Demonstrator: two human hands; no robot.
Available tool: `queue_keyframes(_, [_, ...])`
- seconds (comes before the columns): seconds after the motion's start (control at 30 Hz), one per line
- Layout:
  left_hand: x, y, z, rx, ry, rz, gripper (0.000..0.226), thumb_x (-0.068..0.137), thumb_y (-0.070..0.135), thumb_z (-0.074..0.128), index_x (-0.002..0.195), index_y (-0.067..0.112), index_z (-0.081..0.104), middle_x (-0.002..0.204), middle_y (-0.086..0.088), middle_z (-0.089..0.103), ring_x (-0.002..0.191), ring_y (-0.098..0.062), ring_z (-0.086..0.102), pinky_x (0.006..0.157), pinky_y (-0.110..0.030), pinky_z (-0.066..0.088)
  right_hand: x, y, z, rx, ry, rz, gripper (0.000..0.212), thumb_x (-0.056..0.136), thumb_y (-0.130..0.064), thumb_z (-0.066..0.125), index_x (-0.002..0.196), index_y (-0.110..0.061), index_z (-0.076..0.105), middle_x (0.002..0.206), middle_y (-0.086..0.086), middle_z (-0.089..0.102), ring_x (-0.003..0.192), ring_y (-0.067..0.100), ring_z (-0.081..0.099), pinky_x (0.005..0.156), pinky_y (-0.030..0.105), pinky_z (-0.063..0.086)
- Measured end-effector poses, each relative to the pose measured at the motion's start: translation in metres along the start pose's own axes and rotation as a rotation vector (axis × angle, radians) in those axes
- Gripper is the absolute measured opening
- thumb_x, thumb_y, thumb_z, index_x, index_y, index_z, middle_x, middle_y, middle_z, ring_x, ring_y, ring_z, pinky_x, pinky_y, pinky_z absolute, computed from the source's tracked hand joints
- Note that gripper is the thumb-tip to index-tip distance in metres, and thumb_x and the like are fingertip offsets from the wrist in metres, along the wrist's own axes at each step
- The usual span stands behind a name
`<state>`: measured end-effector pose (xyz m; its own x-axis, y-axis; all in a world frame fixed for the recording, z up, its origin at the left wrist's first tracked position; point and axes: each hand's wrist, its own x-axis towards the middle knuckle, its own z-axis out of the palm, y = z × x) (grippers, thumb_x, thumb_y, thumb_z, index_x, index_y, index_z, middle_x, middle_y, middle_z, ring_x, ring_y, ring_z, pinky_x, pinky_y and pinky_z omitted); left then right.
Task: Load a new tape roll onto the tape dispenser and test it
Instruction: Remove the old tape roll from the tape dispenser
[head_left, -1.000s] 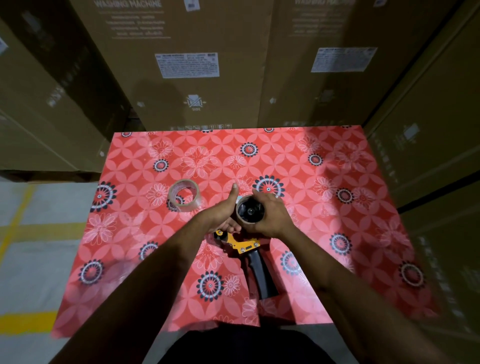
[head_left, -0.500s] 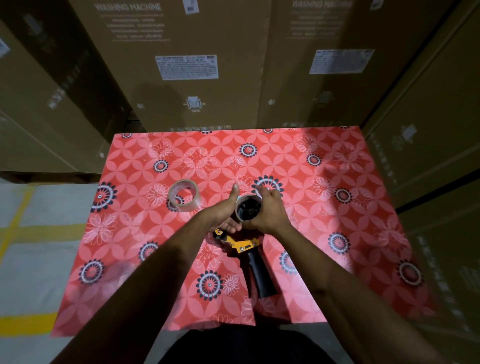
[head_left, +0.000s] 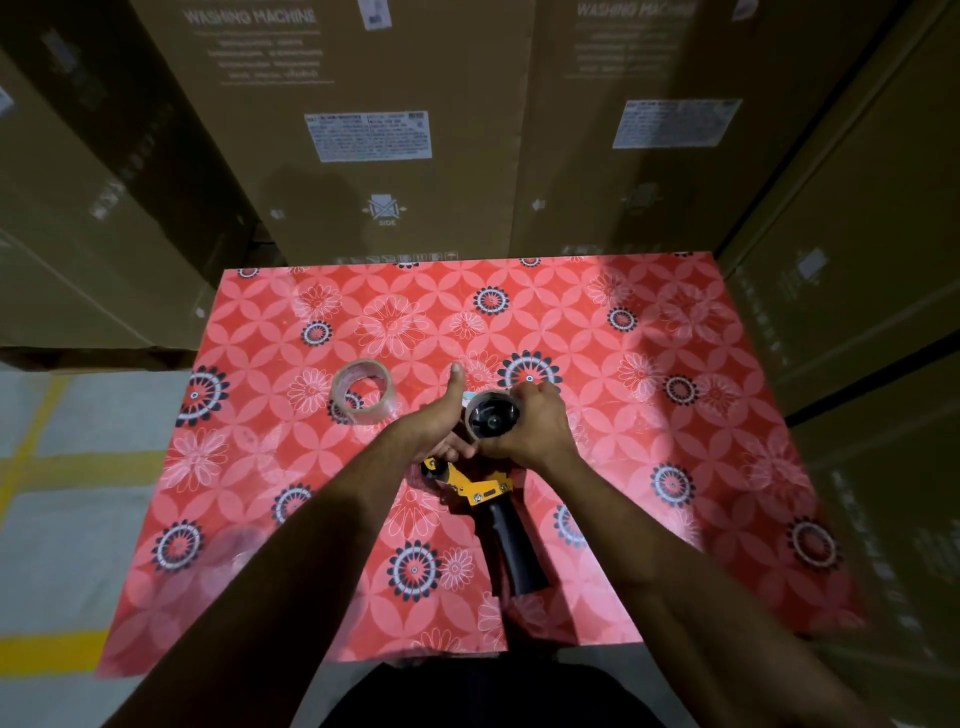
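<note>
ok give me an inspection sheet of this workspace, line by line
surface: table under a red floral cover.
job's things: tape dispenser lies on the table, black handle toward the person; a roll sits at its hub end; a clear tape roll lies apart, to the left.
clutter: nothing seen.
hands: right hand curls round the roll at the hub; left hand is beside it, thumb straight, its fingers hidden.
cables: nothing seen.
surroundings: cardboard boxes printed "washing machine" behind and beside the table; grey floor with yellow lines.
</note>
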<state>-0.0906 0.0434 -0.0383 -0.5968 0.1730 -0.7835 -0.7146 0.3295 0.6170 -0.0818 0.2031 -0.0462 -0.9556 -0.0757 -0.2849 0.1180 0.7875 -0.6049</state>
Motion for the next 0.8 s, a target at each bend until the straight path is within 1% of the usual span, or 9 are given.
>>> queue_keyframes(0.07, [-0.001, 0.000, 0.000, -0.015, -0.003, 0.004, 0.093, 0.088, 0.078, -0.004, 0.093, 0.010, 0.060, 0.066, -0.012, 0.060, 0.048, -0.013, 0.049, 0.047, -0.022, 0.037, 0.003, 0.003, -0.002, 0.007, 0.005, -0.022, 0.083, 0.049, -0.041, 0.095, 0.120, -0.010, 0.066, 0.114, 0.006, 0.065, 0.106, 0.021, 0.062, 0.077, 0.021, 0.043])
queue_keyframes(0.17, [0.000, -0.003, 0.000, -0.015, -0.014, 0.002, 0.101, 0.086, 0.079, -0.006, 0.093, 0.007, 0.064, 0.068, -0.012, 0.059, 0.048, -0.013, 0.048, 0.049, -0.022, 0.036, 0.004, 0.007, -0.006, 0.043, -0.009, -0.060, 0.077, 0.053, -0.037, 0.095, 0.121, -0.012, 0.070, 0.115, 0.004, 0.072, 0.105, 0.019, 0.067, 0.082, 0.018, 0.043])
queue_keyframes(0.27, [0.004, -0.005, -0.001, -0.026, -0.009, 0.006, 0.100, 0.084, 0.082, -0.005, 0.095, 0.009, 0.062, 0.079, -0.014, 0.058, 0.054, -0.014, 0.049, 0.049, -0.023, 0.036, 0.000, 0.006, -0.006, 0.001, -0.026, -0.134, 0.085, 0.055, -0.051, 0.088, 0.129, -0.016, 0.065, 0.124, 0.004, 0.067, 0.117, 0.023, 0.060, 0.093, 0.024, 0.039])
queue_keyframes(0.37, [0.009, -0.007, -0.003, -0.051, -0.021, 0.006, 0.105, 0.083, 0.082, -0.005, 0.100, 0.004, 0.062, 0.078, -0.014, 0.058, 0.052, -0.014, 0.050, 0.046, -0.021, 0.036, -0.003, 0.005, -0.002, 0.012, 0.003, -0.070, 0.093, 0.053, -0.055, 0.089, 0.135, -0.020, 0.059, 0.124, 0.007, 0.053, 0.119, 0.023, 0.046, 0.096, 0.033, 0.040])
queue_keyframes(0.47, [0.009, -0.006, -0.004, -0.058, -0.034, 0.012, 0.107, 0.085, 0.080, -0.006, 0.108, 0.001, 0.061, 0.072, -0.011, 0.061, 0.050, -0.013, 0.050, 0.044, -0.021, 0.035, 0.000, 0.007, -0.001, 0.044, 0.036, -0.027, 0.090, 0.053, -0.045, 0.094, 0.132, -0.016, 0.062, 0.123, 0.007, 0.059, 0.115, 0.023, 0.056, 0.091, 0.027, 0.044])
queue_keyframes(0.57, [0.007, -0.005, -0.004, -0.062, -0.036, 0.004, 0.103, 0.085, 0.080, -0.006, 0.098, 0.004, 0.062, 0.068, -0.009, 0.059, 0.050, -0.013, 0.050, 0.044, -0.020, 0.036, 0.002, 0.010, -0.005, 0.072, -0.005, -0.068, 0.084, 0.053, -0.039, 0.095, 0.128, -0.014, 0.067, 0.124, 0.006, 0.067, 0.114, 0.022, 0.062, 0.093, 0.025, 0.046])
queue_keyframes(0.67, [0.006, -0.005, -0.003, -0.054, -0.040, 0.003, 0.104, 0.083, 0.083, -0.005, 0.097, 0.005, 0.063, 0.067, -0.007, 0.057, 0.051, -0.013, 0.049, 0.046, -0.022, 0.036, 0.001, 0.006, -0.006, 0.016, -0.037, -0.144, 0.080, 0.056, -0.051, 0.085, 0.127, -0.019, 0.066, 0.124, 0.004, 0.069, 0.117, 0.023, 0.062, 0.100, 0.032, 0.043])
queue_keyframes(0.73, [0.007, -0.005, -0.003, -0.060, -0.043, 0.007, 0.105, 0.082, 0.084, -0.004, 0.102, 0.006, 0.063, 0.070, -0.009, 0.058, 0.052, -0.013, 0.050, 0.046, -0.022, 0.037, 0.001, 0.002, -0.002, -0.049, -0.066, -0.154, 0.090, 0.053, -0.059, 0.077, 0.134, -0.023, 0.060, 0.132, 0.005, 0.060, 0.125, 0.027, 0.052, 0.102, 0.036, 0.035])
queue_keyframes(0.8, [0.008, -0.005, -0.004, -0.070, -0.043, 0.004, 0.106, 0.084, 0.083, -0.003, 0.103, 0.003, 0.063, 0.072, -0.012, 0.059, 0.052, -0.014, 0.052, 0.046, -0.022, 0.038, 0.001, 0.003, 0.003, -0.050, -0.065, -0.087, 0.102, 0.050, -0.056, 0.086, 0.142, -0.028, 0.052, 0.133, 0.010, 0.048, 0.125, 0.030, 0.041, 0.102, 0.037, 0.037])
